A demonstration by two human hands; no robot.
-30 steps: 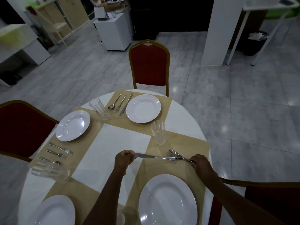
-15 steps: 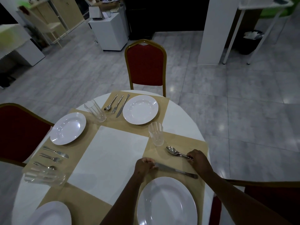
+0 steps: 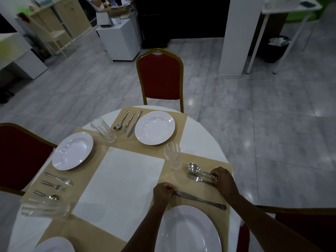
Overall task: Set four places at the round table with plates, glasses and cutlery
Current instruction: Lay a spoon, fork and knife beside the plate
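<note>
On the round white table [image 3: 200, 135], my left hand [image 3: 163, 194] pinches the blade tip of a knife [image 3: 201, 200] lying on the tan placemat [image 3: 181, 182] just above the near white plate [image 3: 187, 231]. My right hand [image 3: 224, 181] grips the handles of a spoon [image 3: 195, 168] and a fork [image 3: 197, 178] lying side by side on the same mat. A clear glass [image 3: 173, 158] stands at that mat's far corner. Two other places, far [image 3: 154, 127] and left [image 3: 72, 150], have plates, cutlery and glasses.
Red chairs stand at the far side [image 3: 161, 77], at the left [image 3: 20, 157] and at the right [image 3: 300, 228]. A glass [image 3: 45, 209] stands at the left near edge and a fourth plate [image 3: 54, 245] shows at the bottom left. A white pillar [image 3: 236, 35] rises behind.
The knife came down from between both hands onto the mat above the near plate. My right hand laid the spoon and then a fork beside it, further from the plate.
</note>
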